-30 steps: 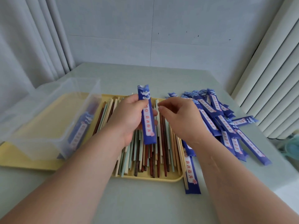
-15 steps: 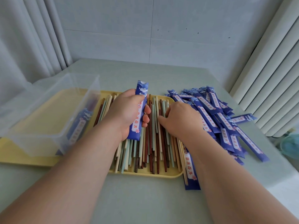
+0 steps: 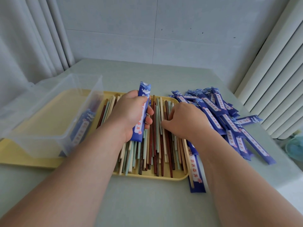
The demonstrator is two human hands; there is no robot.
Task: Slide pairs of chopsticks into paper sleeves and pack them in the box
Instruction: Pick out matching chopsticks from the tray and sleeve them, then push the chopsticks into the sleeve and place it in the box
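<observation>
We are working at the table (image 3: 147,203), which is filling the lower frame. The tray (image 3: 148,175) is lying across the middle. The box (image 3: 49,128) is standing on the tray's left part, open side up, so finished pairs can go straight in. A few filled sleeves (image 3: 82,128) are leaning against its right wall. Spare sleeves (image 3: 221,115) are lying heaped on the table right of the tray, close to our picking side. Loose chopsticks (image 3: 157,145) are lying lengthwise on the tray's right half, ends toward us, which we judge makes a pair easy to draw out. Our left grip (image 3: 131,112) is clasping one sleeve (image 3: 142,117) at centre frame, its open mouth pointing up and away, ready to take sticks. Our right grip (image 3: 183,120) is coming down on the chopsticks just right of it, fingers curled under. We cannot tell whether it is pinching a pair. We judge we are choosing the sticks to slide in.
</observation>
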